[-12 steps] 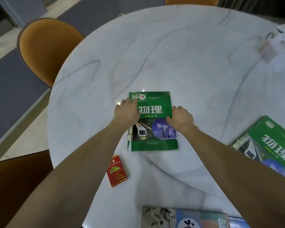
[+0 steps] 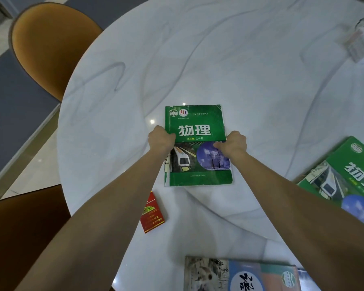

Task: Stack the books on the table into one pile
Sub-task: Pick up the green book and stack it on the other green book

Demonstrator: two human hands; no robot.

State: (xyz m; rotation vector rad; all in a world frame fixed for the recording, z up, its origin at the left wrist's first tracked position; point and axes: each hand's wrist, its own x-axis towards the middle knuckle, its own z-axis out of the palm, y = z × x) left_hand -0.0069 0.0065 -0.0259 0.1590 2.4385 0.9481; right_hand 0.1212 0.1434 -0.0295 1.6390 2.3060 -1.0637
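Note:
A green physics textbook (image 2: 198,122) lies in the middle of the round white marble table (image 2: 219,59). My left hand (image 2: 161,139) grips its left edge, fingers curled under the cover. On the right edge my right hand (image 2: 233,143) grips too, thumb on the cover. A second green physics book (image 2: 349,181) lies at the right, partly under my right forearm. At the near edge rests a blue and grey book (image 2: 240,274), cut off by the frame.
A red cigarette pack (image 2: 152,215) lies beside my left forearm. Orange chairs stand at the far left (image 2: 48,43) and near left (image 2: 19,238). A small white blurred object (image 2: 357,43) sits at the table's far right.
Both hands have shifted from resting on the cover to gripping the book's side edges. The book looks slightly nearer to me.

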